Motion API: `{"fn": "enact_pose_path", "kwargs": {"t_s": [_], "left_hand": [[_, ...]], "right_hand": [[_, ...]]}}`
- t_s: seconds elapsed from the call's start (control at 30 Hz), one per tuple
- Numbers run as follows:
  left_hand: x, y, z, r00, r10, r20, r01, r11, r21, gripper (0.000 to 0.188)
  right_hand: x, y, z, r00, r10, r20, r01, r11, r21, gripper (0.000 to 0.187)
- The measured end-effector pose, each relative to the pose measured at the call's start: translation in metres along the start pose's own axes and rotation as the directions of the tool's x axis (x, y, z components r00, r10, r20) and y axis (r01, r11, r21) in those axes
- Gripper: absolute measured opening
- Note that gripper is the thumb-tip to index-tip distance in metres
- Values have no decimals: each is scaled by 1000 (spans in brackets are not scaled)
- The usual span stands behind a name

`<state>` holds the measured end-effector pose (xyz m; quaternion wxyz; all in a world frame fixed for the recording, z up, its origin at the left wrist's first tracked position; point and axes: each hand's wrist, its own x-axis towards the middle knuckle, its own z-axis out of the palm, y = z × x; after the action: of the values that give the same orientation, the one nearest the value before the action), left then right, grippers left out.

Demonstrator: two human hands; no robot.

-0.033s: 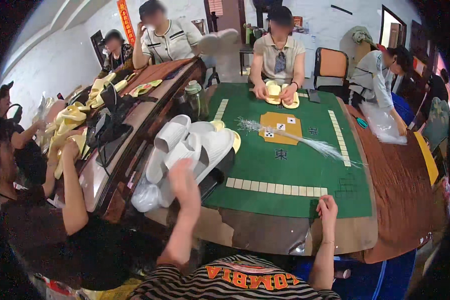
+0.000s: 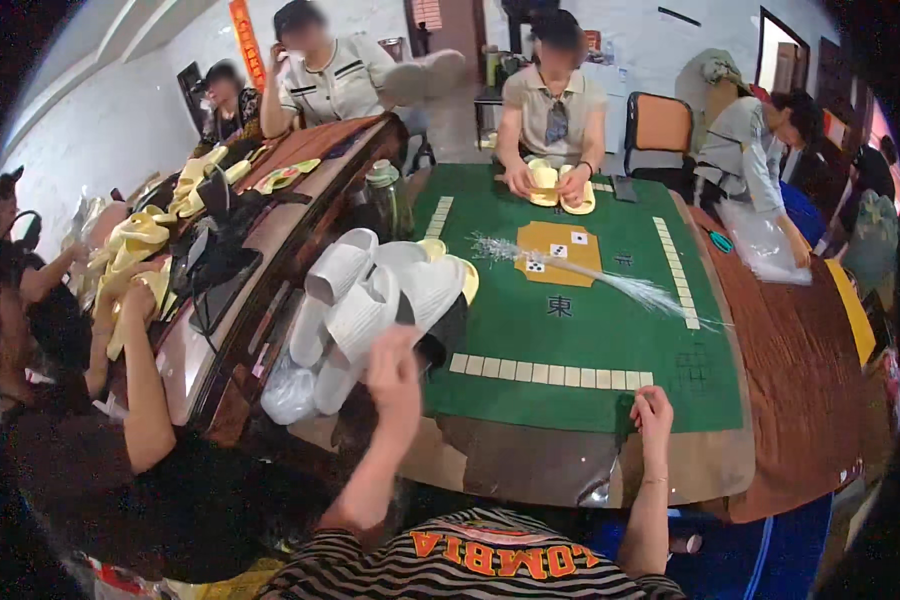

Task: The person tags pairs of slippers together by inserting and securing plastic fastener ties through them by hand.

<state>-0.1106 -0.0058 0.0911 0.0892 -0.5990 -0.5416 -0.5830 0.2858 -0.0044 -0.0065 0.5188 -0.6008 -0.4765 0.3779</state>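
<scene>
My left hand [image 2: 394, 365] is raised beside a heap of white slippers [image 2: 355, 320] at the table's left side. It is smeared by motion, so I cannot tell whether its fingers hold anything. Over the near right edge of the green mat [image 2: 510, 405] hovers my right hand [image 2: 653, 410]. Its fingers are curled together, and whatever they may pinch is too small to make out. A bundle of thin clear strands [image 2: 595, 276] lies across the mat, well beyond my right hand. At the heap's near end is a crumpled clear plastic bag [image 2: 290, 395].
Across the table a person handles yellow slippers [image 2: 548, 180]. A dark phone [image 2: 623, 190] lies near them. To the left, a second table holds yellow slippers [image 2: 140, 235] and a black bag [image 2: 215, 260]. Teal scissors [image 2: 720, 241] and plastic sheeting [image 2: 765, 245] are on the right-hand brown cloth [image 2: 800, 370].
My left hand has moved to the right and slightly down, away from the white slippers. The upper slippers sit a little differently. My right hand has hardly moved.
</scene>
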Motion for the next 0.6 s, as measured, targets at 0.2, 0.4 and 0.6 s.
{"fn": "enact_pose_path", "kwargs": {"t_s": [0.2, 0.4, 0.6], "left_hand": [[-103, 41, 84, 461, -89, 883, 800, 473, -369, 35], [-99, 13, 126, 387, -195, 901, 919, 157, -361, 34], [-101, -9, 122, 451, -313, 836, 887, 56, -458, 42]], "right_hand": [[-37, -47, 62, 915, -108, 389, 153, 984, -87, 17], [-63, -56, 34, 831, -103, 547, 336, 876, -346, 14], [-68, -45, -27, 964, -153, 215, 251, 788, -562, 10]]}}
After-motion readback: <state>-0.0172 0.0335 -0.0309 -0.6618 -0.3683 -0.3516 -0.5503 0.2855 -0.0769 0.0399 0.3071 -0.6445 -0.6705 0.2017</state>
